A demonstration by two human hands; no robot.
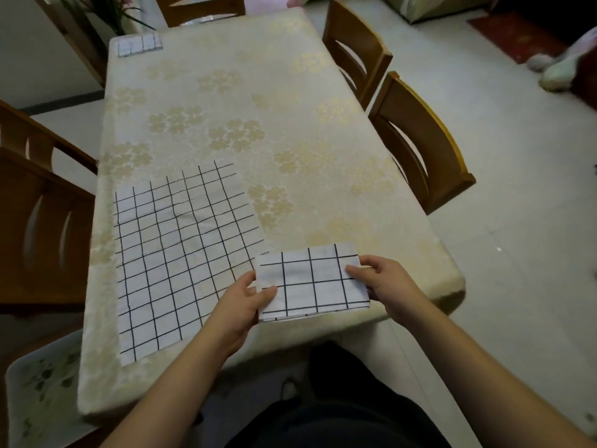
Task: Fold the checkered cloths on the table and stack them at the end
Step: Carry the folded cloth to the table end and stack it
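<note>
A folded white cloth with black grid lines (pixel 311 281) sits near the table's front edge, slightly right of centre. My left hand (pixel 242 305) pinches its left edge, thumb on top. My right hand (pixel 384 282) grips its right edge the same way. To the left, a larger checkered cloth (pixel 181 253) lies spread flat and unfolded; its lower right corner runs under my left hand. A small folded checkered cloth (pixel 139 44) rests at the far left corner of the table.
The table (pixel 258 108) wears a cream cloth with a gold flower print. Wooden chairs stand on the right (pixel 416 140), on the left (pixel 38 205) and at the far end. A cushioned seat (pixel 42 383) sits at lower left. A plant stands beyond the far left corner.
</note>
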